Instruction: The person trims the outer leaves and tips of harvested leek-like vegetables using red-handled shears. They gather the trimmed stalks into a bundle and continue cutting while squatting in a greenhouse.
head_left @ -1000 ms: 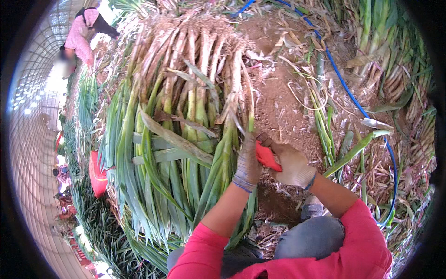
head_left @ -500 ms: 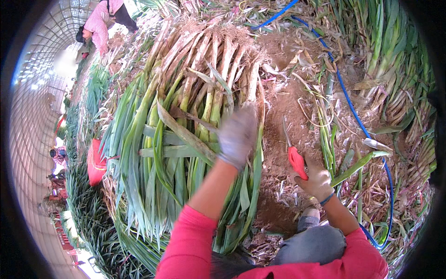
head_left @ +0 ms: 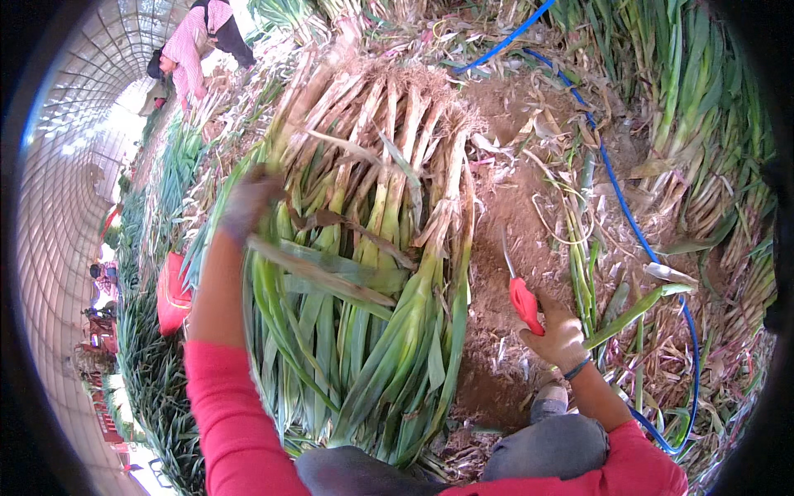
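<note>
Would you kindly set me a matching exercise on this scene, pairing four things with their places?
Column one:
1. Bladed tool
2. Blue hose
3. Left hand
4. Stooping person

Column two:
A. At the left side of the pile of green stalks
B. Held in the right hand
C. In the picture's upper left corner
D. Curving down the right part of the picture

Right pairs: 1-B, 2-D, 3-A, 4-C.

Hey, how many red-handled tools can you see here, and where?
1: a red-handled tool in your right hand, over the bare soil to the right of the piled green stalks. Any others could be hidden under that pile.
</note>
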Demonstrator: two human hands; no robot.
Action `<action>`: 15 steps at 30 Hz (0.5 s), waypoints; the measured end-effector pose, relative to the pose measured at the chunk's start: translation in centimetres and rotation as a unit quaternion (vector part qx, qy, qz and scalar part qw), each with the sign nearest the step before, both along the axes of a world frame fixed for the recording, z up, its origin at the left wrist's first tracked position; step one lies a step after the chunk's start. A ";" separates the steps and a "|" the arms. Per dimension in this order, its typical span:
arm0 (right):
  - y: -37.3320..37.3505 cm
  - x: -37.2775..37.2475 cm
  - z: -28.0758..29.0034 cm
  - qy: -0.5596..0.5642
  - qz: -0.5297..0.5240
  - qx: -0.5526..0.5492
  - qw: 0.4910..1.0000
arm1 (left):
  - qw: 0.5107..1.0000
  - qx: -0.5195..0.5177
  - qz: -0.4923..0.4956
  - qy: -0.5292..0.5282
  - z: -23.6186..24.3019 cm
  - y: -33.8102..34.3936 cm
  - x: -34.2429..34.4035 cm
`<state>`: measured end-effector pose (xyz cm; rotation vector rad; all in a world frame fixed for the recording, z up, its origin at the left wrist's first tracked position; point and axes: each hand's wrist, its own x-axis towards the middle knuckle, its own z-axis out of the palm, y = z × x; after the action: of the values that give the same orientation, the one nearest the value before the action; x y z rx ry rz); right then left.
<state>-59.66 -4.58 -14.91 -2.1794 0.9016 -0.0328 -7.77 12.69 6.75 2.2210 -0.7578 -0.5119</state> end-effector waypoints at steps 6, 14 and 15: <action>-1.4 -0.8 0.0 0.069 0.038 -0.050 0.996 | 0.966 -0.243 0.072 -0.055 17.7 17.4 0.4; 2.9 2.8 0.0 0.177 0.047 0.051 0.982 | 0.842 -0.103 0.447 -0.283 32.1 67.0 -8.7; 3.3 2.7 1.2 0.181 0.051 0.009 0.982 | 0.839 -0.019 0.446 -0.312 28.6 68.1 -10.5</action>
<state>-57.00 -1.26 -13.74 -2.2501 0.9805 0.4331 -18.30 80.83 35.33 2.3936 0.0561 0.7091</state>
